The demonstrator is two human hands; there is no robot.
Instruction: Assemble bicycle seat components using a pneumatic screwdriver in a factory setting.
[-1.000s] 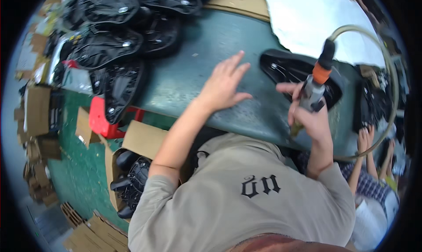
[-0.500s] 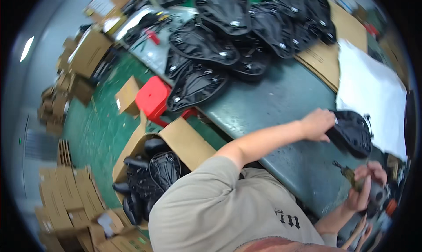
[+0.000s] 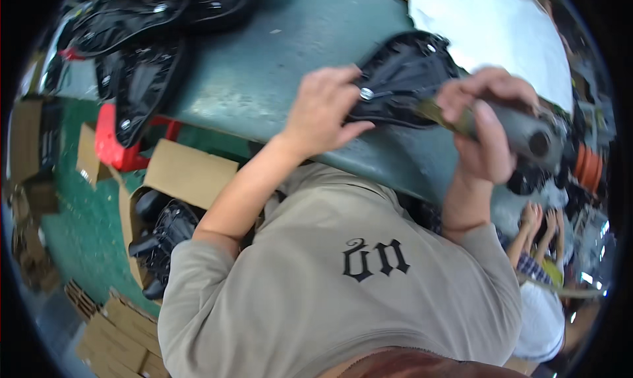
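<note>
A black saddle-shaped plastic part (image 3: 405,75) lies underside up on the green table (image 3: 264,68). My left hand (image 3: 323,108) grips its near edge, fingers beside a round silver screw head (image 3: 364,93). My right hand (image 3: 484,127) is closed round a grey powered screwdriver (image 3: 527,133), its tip lying against the part's right side.
A pile of black saddle parts (image 3: 138,55) lies at the table's far left. A white sheet (image 3: 488,29) covers the far right. A red stool (image 3: 112,141) and an open cardboard box (image 3: 165,213) of black parts stand on the green floor. Another person's hands (image 3: 541,223) show at right.
The view swung back over the table. My left hand went from resting on the black part to gripping its near edge. My right hand brought the screwdriver up to the part.
</note>
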